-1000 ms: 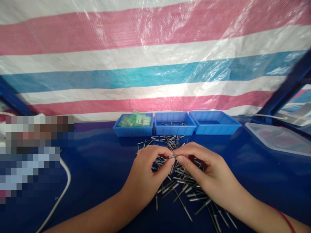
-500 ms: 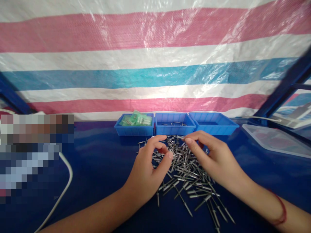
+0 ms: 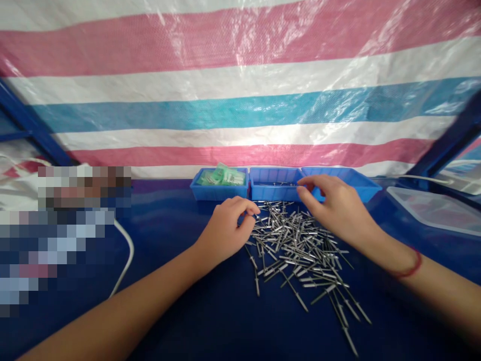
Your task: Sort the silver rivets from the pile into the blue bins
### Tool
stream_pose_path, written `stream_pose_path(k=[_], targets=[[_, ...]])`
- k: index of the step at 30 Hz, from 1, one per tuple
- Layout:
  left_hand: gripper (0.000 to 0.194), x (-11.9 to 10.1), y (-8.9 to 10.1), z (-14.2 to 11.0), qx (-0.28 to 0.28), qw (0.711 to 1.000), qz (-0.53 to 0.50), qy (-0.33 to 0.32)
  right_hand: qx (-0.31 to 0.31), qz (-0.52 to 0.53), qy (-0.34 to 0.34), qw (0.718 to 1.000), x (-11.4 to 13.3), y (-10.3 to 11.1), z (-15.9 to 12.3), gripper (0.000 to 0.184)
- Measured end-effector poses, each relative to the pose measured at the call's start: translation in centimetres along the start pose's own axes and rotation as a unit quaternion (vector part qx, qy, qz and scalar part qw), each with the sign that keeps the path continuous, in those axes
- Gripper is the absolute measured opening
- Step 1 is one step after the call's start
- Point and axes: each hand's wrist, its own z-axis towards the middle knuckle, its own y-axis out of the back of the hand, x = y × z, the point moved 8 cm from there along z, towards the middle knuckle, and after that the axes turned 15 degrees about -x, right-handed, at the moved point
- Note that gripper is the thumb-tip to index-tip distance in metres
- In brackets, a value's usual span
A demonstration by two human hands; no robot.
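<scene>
Metal blind rivets (image 3: 296, 235) lie in a loose heap on the blue table. At the heap's upper left edge is my left hand (image 3: 231, 225), its fingers curled and the thumb tip close to the fingertips. Rivets lie right behind those tips, so whether one is pinched there is unclear. My right hand (image 3: 334, 205) is over the front right corner of the middle blue bin (image 3: 274, 192). Its thumb and index finger are slightly apart, with nothing visible between them. A few rivets or pins lie inside that bin.
Left of the middle bin, another blue bin (image 3: 220, 193) holds green-tinted plastic packets (image 3: 225, 175). A third blue bin (image 3: 363, 188) is partly behind my right hand. A translucent lid or tray (image 3: 432, 210) lies at right, a white cable (image 3: 128, 250) at left. Striped sheeting (image 3: 240, 115) hangs behind.
My hands have parted. The right one carried a small rivet from the fingertips toward the middle bin and no longer shows it. The left one moved to the heap's upper left edge, fingers closing.
</scene>
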Motion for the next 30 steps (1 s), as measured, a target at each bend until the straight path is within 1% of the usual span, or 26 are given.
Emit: stream_pose_path(k=[4, 7, 13, 18, 21, 23, 26, 30], targets=[[0.017, -0.1, -1.1, -0.2, 0.097, 0.989, 0.087, -0.075, 0.01, 0.068, -0.015, 0.998, 1.1, 1.6, -2.2, 0.016], [0.019, -0.1, -1.3, -0.4, 0.139, 0.978, 0.111, -0.113, 0.02, 0.106, -0.033, 0.994, 1.3, 1.8, -2.9, 0.014], [0.026, 0.5, -1.8, -0.5, 0.176, 0.969, 0.119, -0.123, 0.05, 0.161, -0.031, 0.985, 2.2, 1.4, -3.3, 0.012], [0.024, 0.6, -2.2, -0.5, 0.206, 0.967, 0.11, -0.105, 0.067, 0.201, -0.015, 0.977, 3.4, 1.6, -3.5, 0.013], [0.021, 0.7, -2.2, -0.5, 0.21, 0.966, 0.117, -0.098, 0.074, 0.216, -0.014, 0.974, 3.7, 1.6, -3.7, 0.013], [0.021, 0.6, -2.2, -0.5, 0.202, 0.966, 0.126, -0.101, 0.084, 0.221, -0.012, 0.972, 3.9, 1.4, -3.8, 0.013], [0.022, 0.4, -2.0, -0.6, 0.176, 0.971, 0.132, -0.097, 0.098, 0.231, -0.013, 0.968, 4.2, 1.1, -4.0, 0.014], [0.024, 0.3, -2.0, -0.6, 0.142, 0.979, 0.13, -0.06, 0.104, 0.239, -0.016, 0.965, 4.4, 0.9, -4.1, 0.015]])
